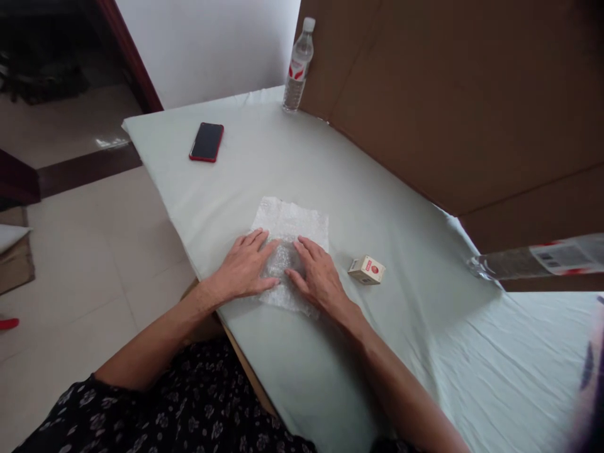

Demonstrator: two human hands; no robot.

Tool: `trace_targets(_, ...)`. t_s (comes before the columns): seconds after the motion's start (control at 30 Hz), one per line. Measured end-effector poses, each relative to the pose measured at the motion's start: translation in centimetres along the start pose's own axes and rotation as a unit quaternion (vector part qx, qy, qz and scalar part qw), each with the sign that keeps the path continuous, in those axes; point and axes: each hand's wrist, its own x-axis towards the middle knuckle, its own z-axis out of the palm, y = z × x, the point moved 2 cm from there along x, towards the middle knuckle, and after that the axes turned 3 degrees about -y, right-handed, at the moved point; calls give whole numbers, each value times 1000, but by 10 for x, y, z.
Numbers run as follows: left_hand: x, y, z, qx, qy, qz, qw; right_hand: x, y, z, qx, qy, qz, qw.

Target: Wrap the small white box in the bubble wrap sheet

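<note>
A sheet of clear bubble wrap [292,223] lies on the pale cloth-covered table [358,189]. My left hand [245,267] rests flat on its near left part, fingers stretched out. My right hand [318,277] lies flat on its near right part, fingers also extended. Between the two hands the wrap bulges over something I cannot make out. A small white and tan box with a red mark [367,270] sits on the cloth just right of my right hand.
A red-cased phone [206,141] lies face up at the far left. A water bottle [298,66] stands at the far edge beside large brown cardboard panels [453,107]. Another clear bottle [538,259] lies on its side at right. Tiled floor lies left of the table.
</note>
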Motion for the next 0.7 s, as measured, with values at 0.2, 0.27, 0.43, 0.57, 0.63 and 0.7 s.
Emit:
trace_targets(0.2,24,19,0,-10,14,66,998,-2,4,18,-47,2,26,999)
trace_targets(0.27,33,16,5,-4,-2,65,998,-3,3,20,-55,-1,30,998)
trace_targets(0.43,34,-16,14,31,15,0,999,-3,1,20,-61,-14,44,997)
trace_targets(0.57,17,-18,7,39,56,-52,996,-3,2,21,-55,-2,39,998)
trace_targets(0.63,8,-4,7,36,69,-24,997,-2,3,23,-53,4,37,998)
trace_targets(0.7,1,10,14,28,51,40,997,-1,3,24,-52,2,36,998)
